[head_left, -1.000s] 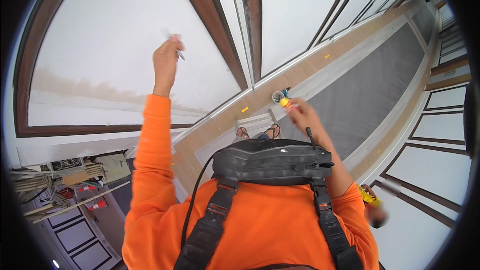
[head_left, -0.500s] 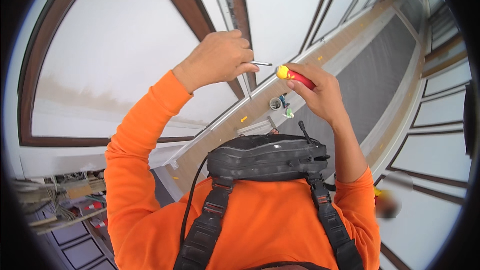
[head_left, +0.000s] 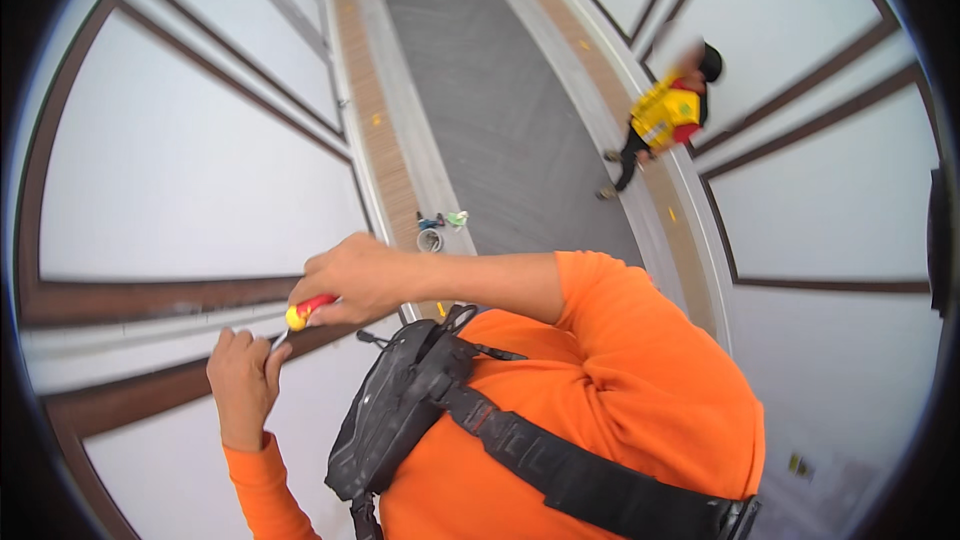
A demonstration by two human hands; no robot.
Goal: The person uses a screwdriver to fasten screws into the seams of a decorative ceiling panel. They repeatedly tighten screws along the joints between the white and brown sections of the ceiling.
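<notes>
My right hand (head_left: 345, 280) is closed around a red-and-yellow tool handle (head_left: 305, 312), held over the dark brown trim (head_left: 175, 305) on the white wall at my left. Just below it, my left hand (head_left: 245, 375) has its fingers closed on a slim silver metal piece (head_left: 281, 340) that meets or nearly meets the yellow end of the handle. Both hands are at the pale strip (head_left: 110, 355) between two brown trims. Whether the metal piece touches that strip is hard to tell. The black bag (head_left: 385, 400) hangs across my chest.
A bucket (head_left: 430, 240) stands on the floor by the left wall, beside a blue-and-black tool (head_left: 431, 221) and a pale green item (head_left: 457, 218). A person in a yellow vest (head_left: 665, 115) is at the right of the long grey corridor floor (head_left: 480, 90), near panelled walls.
My view and body have turned toward the corridor's length. Both hands have moved left and down in the picture to the trim, closer together. The other person now shows at upper right.
</notes>
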